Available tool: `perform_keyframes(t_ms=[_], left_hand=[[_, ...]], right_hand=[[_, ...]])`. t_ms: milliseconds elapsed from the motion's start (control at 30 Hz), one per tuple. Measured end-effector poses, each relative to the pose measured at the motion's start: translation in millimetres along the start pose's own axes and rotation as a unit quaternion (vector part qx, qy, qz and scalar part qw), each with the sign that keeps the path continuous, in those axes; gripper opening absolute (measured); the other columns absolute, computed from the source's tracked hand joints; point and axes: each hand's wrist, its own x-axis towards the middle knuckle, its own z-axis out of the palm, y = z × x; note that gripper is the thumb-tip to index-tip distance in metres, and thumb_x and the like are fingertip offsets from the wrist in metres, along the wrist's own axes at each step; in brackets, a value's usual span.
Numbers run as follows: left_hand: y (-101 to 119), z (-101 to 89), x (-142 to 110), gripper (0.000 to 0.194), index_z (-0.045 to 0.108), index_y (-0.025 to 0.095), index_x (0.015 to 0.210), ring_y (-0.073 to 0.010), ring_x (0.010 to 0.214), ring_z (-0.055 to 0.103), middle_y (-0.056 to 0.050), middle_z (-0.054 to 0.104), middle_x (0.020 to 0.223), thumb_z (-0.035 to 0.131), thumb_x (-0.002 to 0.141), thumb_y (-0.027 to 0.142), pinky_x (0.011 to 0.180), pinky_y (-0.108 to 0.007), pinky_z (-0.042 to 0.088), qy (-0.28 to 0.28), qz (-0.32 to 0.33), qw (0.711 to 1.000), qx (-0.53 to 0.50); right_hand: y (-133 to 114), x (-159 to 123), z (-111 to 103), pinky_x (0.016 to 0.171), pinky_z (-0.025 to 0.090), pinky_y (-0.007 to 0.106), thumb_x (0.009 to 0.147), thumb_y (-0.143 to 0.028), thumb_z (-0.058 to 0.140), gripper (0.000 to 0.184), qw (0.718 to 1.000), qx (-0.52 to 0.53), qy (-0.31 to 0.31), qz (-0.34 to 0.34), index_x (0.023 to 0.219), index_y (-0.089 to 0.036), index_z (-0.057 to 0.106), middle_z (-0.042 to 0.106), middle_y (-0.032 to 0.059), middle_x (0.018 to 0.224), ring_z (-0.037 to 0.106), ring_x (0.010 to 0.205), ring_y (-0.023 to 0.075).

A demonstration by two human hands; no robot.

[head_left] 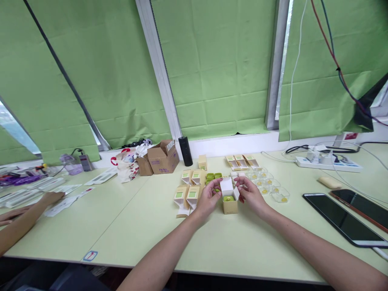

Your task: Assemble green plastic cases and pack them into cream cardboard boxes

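A small tan cardboard box (230, 207) stands upright with its white-lined flaps raised. Inside it sits a green item (228, 198), whose kind I cannot make out. My left hand (208, 199) is closed at the box's left upper edge, thumb and fingers by the white lid flap (226, 184). On the other side, my right hand (250, 195) pinches the right side flap. Beyond my left hand are small green square containers (214, 176), partly hidden. Several open tan boxes (192, 192) stand left of it. Clear plastic cups (280, 195) with yellow centres lie beyond my right hand.
More tan boxes (242, 162) stand near the wall, with a black cylinder (185, 151) and a brown carton (163, 157) to their left. Two phones (342, 218) and a power strip (329, 163) occupy the right. Another person's hand (52, 197) rests on papers at far left.
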Motion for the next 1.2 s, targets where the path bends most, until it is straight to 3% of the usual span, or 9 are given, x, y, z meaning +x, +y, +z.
perform_keyframes(t_ms=[433, 700, 1200], left_hand=[[3.7, 5.3, -5.6, 0.047, 0.062, 0.023, 0.136, -0.0283, 0.127, 0.058, -0.013, 0.065, 0.137, 0.076, 0.091, 0.027, 0.110, -0.043, 0.045, 0.025, 0.007, 0.996, 0.090], [-0.5, 6.6, -5.1, 0.048, 0.059, 0.023, 0.132, -0.0289, 0.130, 0.055, -0.012, 0.062, 0.134, 0.076, 0.087, 0.020, 0.114, -0.044, 0.042, 0.029, 0.015, 0.994, 0.100], [-4.8, 9.3, -4.4, 0.049, 0.055, 0.024, 0.129, -0.0272, 0.131, 0.052, -0.010, 0.060, 0.133, 0.069, 0.084, 0.011, 0.116, -0.043, 0.040, 0.035, 0.027, 0.992, 0.114]], right_hand=[[-4.6, -3.0, 1.8, 0.046, 0.040, 0.026, 0.070, -0.034, 0.063, 0.041, 1.000, 0.010, -0.004, 0.016, 0.110, -0.025, 0.060, 0.058, -0.0019, 0.095, 0.048, 0.054, 0.0096], [-8.4, -4.9, 1.3, 0.046, 0.040, 0.025, 0.065, -0.029, 0.059, 0.047, 0.999, 0.017, -0.017, 0.033, 0.111, -0.026, 0.058, 0.059, -0.0027, 0.095, 0.048, 0.050, 0.0079], [-10.8, -9.8, 3.5, 0.047, 0.039, 0.026, 0.074, -0.038, 0.069, 0.045, 0.997, 0.034, -0.053, 0.035, 0.115, -0.028, 0.055, 0.055, -0.0041, 0.098, 0.047, 0.049, 0.0063]])
